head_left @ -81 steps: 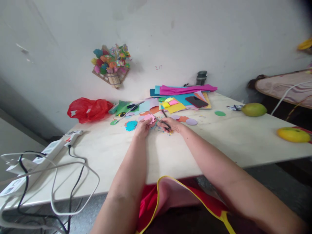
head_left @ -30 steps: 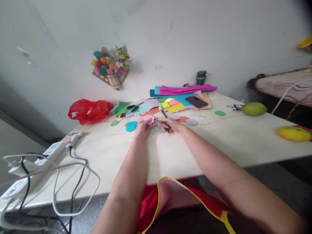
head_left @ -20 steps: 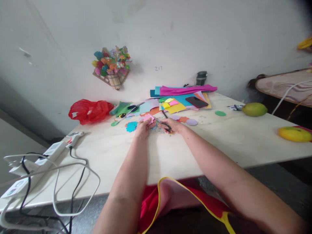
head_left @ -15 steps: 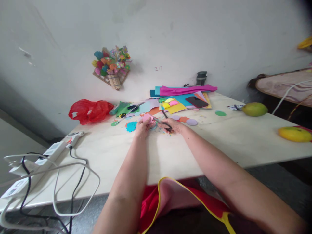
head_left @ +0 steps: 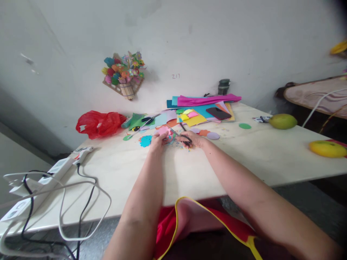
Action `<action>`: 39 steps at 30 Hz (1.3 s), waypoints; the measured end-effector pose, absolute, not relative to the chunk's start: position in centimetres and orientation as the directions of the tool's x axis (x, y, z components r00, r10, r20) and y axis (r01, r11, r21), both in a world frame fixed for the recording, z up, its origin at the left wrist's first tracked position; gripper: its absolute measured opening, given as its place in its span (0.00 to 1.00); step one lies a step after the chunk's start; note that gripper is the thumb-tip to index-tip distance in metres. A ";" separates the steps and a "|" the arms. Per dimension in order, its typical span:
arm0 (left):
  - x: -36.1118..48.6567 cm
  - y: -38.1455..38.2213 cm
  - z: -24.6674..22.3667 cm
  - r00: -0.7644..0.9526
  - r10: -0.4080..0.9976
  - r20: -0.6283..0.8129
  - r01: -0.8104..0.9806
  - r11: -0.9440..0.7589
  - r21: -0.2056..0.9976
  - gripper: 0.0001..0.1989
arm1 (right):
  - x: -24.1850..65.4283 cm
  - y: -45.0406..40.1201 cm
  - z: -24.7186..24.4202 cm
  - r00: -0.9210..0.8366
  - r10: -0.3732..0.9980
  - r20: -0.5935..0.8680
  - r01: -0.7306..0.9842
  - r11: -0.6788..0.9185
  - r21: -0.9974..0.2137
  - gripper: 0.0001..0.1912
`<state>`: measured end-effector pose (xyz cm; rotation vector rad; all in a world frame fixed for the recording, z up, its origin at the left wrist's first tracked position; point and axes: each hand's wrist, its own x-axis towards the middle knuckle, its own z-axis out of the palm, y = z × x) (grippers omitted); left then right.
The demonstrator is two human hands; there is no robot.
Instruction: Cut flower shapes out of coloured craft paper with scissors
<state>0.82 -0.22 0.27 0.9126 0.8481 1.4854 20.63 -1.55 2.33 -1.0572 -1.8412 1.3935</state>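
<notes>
My left hand [head_left: 159, 140] pinches a pink paper piece [head_left: 164, 130] with a wavy edge. In my right hand [head_left: 193, 139] is a pair of scissors [head_left: 185, 138] with dark handles, its blades pointing left toward the pink paper. Whether the blades touch the paper I cannot tell. Left of my left hand lies a blue scalloped paper piece [head_left: 146, 141]. Small coloured scraps [head_left: 177, 145] are scattered on the table under both hands. Beyond my right hand rest an orange paper flower [head_left: 204, 133] and a lilac paper oval [head_left: 213, 135].
Coloured sheets [head_left: 197, 119] and a phone [head_left: 218, 113] lie at the back of the table. A red plastic bag [head_left: 100, 124] and a second pair of scissors [head_left: 148, 120] are at the left. A power strip [head_left: 40, 189] with loose cables lies front left; mangoes [head_left: 283, 121] are at the right.
The scissors have tilted slightly, and the pink paper has turned a little in my left hand. Both hands stay in nearly the same place.
</notes>
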 end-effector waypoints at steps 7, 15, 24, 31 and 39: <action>1.2 -0.4 0.3 -0.005 0.997 0.078 -0.460 -0.072 0.885 0.15 | 20.6 -1.0 1.8 -0.528 0.849 0.004 0.241 0.154 -0.958 0.21; 1.1 -0.3 0.1 0.007 0.996 0.090 -0.452 -0.077 0.888 0.11 | 20.7 -0.5 1.2 -0.552 0.834 0.026 0.216 0.174 -0.961 0.20; 1.3 -0.3 0.3 -0.004 0.995 0.100 -0.472 -0.090 0.877 0.11 | 20.6 -0.8 1.7 -0.542 0.840 0.020 0.228 0.170 -0.959 0.20; 1.3 -0.1 0.1 -0.012 0.993 0.114 -0.468 -0.106 0.877 0.11 | 20.5 -1.2 2.1 -0.527 0.850 -0.008 0.244 0.142 -0.959 0.19; 1.2 0.1 -0.1 -0.007 0.993 0.114 -0.471 -0.104 0.876 0.12 | 20.5 -1.1 2.0 -0.527 0.850 -0.009 0.259 0.151 -0.954 0.21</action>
